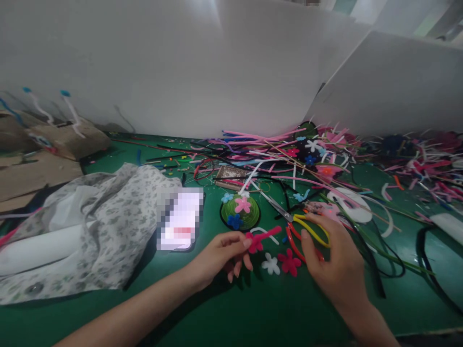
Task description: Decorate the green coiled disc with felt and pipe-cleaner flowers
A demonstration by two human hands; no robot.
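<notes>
My left hand (226, 253) pinches a bright pink fuzzy flower (255, 242) with a straight stem jutting to the right, apparently bent from pipe cleaner. My right hand (336, 260) curls around the yellow and red handles of scissors (289, 218), whose blades point up and left. Some of the right fingers are hidden behind the hand. Below the held flower lie a white flower (271, 264) and a red-pink flower (289, 262). Just beyond my left hand sits a green coiled disc (249, 212) with a dark edge, bearing blue, pink and white flowers.
A phone (183, 217) with a blurred screen lies left of the disc, beside a patterned cloth (123, 217). Loose pipe cleaners (260, 140) spread along the back. A small box (231, 177), a white oval piece (350, 205) and a cardboard piece (72, 137) also lie on the green table.
</notes>
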